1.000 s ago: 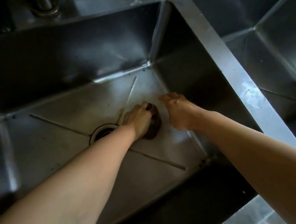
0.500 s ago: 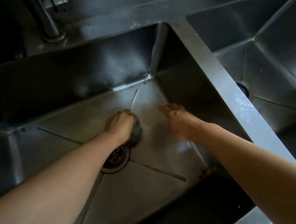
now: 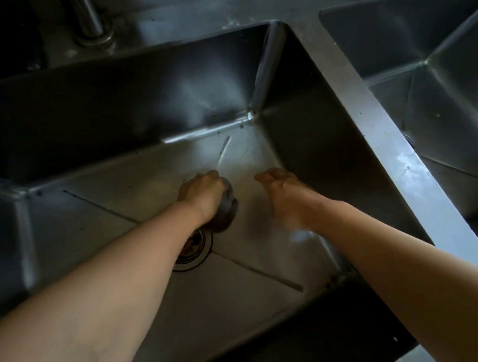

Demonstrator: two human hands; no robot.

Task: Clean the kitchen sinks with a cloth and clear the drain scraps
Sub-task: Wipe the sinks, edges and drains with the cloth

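- Two steel sinks showed: the left sink (image 3: 304, 154) with both hands inside, the right sink (image 3: 447, 111) beside it.
- One drain (image 3: 195, 247) lay below the left forearm.
- The left hand (image 3: 201, 193) gripped one dark cloth (image 3: 226, 209) on the basin floor beside the drain, as half a second before.
- The right hand (image 3: 283, 193) was relaxed, holding nothing, its pose unchanged.

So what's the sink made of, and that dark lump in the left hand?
The sink looks like stainless steel with a brushed, dull finish: grey metal, soft glints along its folds and welded corners. The lump that the left hand grips looks like a wadded wet cloth or scrubber, dark and soft-edged; it is too blurred to tell which.
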